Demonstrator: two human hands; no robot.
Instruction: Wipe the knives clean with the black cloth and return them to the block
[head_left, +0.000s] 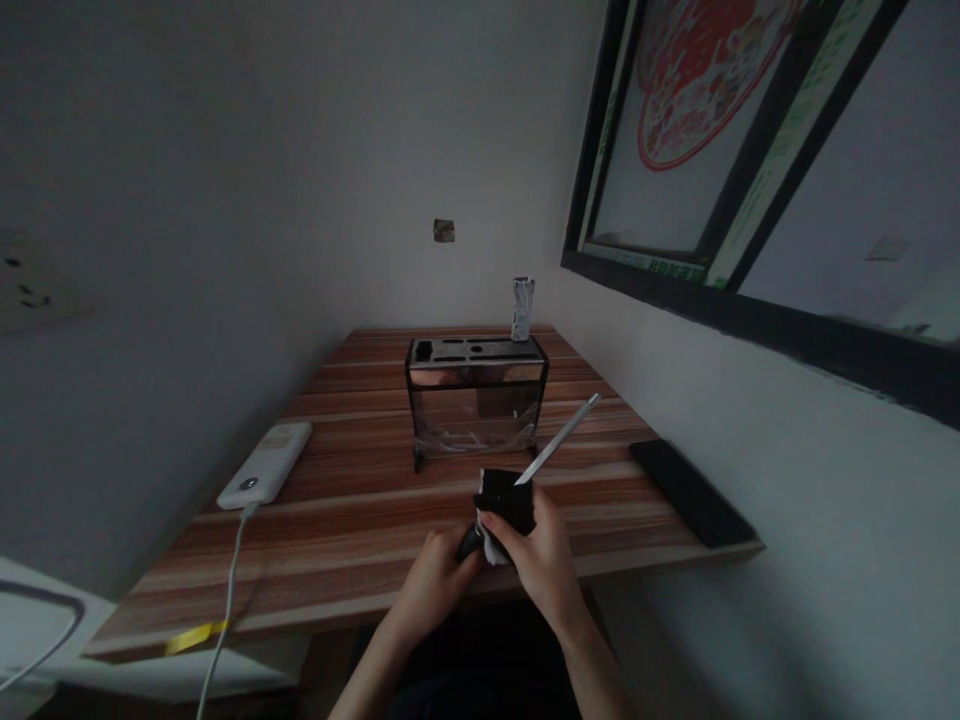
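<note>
1. The left hand [439, 580], at the bottom centre of the frame, is closed around a dark handle [470, 543]. The right hand [544, 560], just to the right in the frame, pinches a black cloth [506, 500] with a white edge, its thumb pressed on top. The two hands are close together.
2. A slim metal shaft [559, 440] slants from the cloth towards the upper right of the frame, beyond the right hand. It lines up with the handle, so they are probably one tool; the cloth hides the join.
3. As for progress, the cloth seems to be around the shaft's lower part, while the upper part is bare. How much has been wiped, if wiping is the work, cannot be told.
4. Above the hands, at mid-frame, a clear-fronted slotted holder [478, 375] stands on the table [360, 540], apart from the tool. A pale, mottled upright piece [523, 308] rises at its right end.
5. Farther out, a white device [266, 465] with a cable [234, 570] lies left; a black phone-like slab [694, 492] lies right.
</note>
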